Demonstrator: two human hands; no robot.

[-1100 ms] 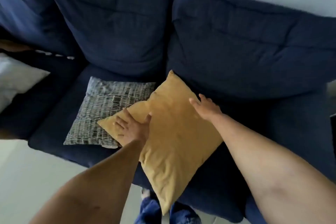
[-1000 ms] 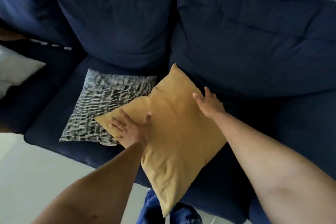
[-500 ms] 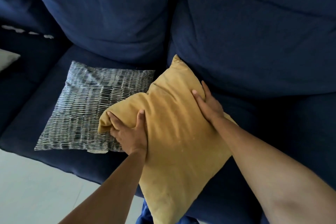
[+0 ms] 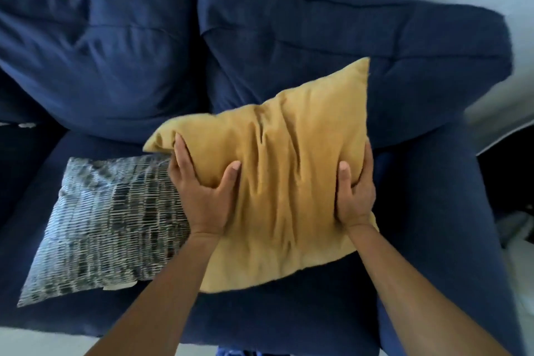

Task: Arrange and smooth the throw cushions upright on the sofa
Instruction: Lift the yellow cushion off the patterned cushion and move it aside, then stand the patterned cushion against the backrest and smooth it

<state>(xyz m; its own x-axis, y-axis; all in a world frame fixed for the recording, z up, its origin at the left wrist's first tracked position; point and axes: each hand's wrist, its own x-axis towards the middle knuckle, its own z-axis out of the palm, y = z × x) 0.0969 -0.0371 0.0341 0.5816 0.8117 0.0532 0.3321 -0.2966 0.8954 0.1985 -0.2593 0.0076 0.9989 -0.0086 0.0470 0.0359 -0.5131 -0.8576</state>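
There is only one view, from a camera worn on the person's head. It looks forward and steeply down at the navy sofa (image 4: 433,211), standing close in front of its seat edge. The wide lens bends the back cushions (image 4: 318,37) outward (the edges look blurred). The forearms (image 4: 161,298) enter from the bottom of the frame.

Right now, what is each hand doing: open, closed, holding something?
Left hand: closed on the left edge of the yellow cushion.
Right hand: closed on the cushion's right edge.
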